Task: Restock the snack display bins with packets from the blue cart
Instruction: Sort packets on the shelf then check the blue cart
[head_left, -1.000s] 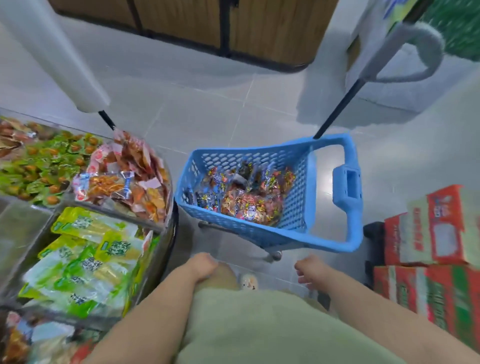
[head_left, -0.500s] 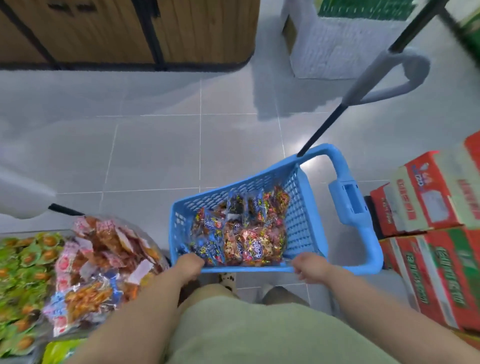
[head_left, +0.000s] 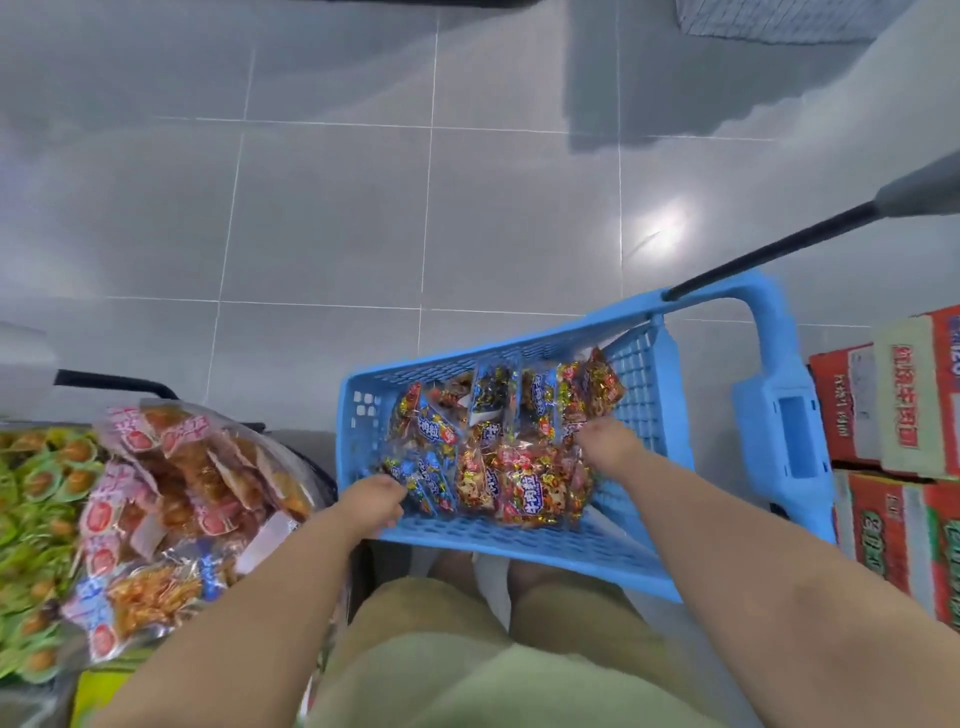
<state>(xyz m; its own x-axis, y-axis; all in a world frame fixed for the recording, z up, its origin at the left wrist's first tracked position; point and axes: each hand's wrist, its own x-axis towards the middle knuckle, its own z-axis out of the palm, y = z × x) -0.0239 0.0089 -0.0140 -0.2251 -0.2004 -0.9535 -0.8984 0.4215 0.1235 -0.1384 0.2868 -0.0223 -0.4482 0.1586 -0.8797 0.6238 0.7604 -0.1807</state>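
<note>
Left hand (head_left: 371, 501) and right hand (head_left: 605, 441) reach among packets (head_left: 519, 478) inside blue cart (head_left: 519, 540), grip not discernible; slick wrappers may slip, spilling outside cart.

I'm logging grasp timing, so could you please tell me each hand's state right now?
Left hand: at the packets in the blue cart, grip cannot be told.
Right hand: among the packets, fingers hidden, cannot be told.
</note>
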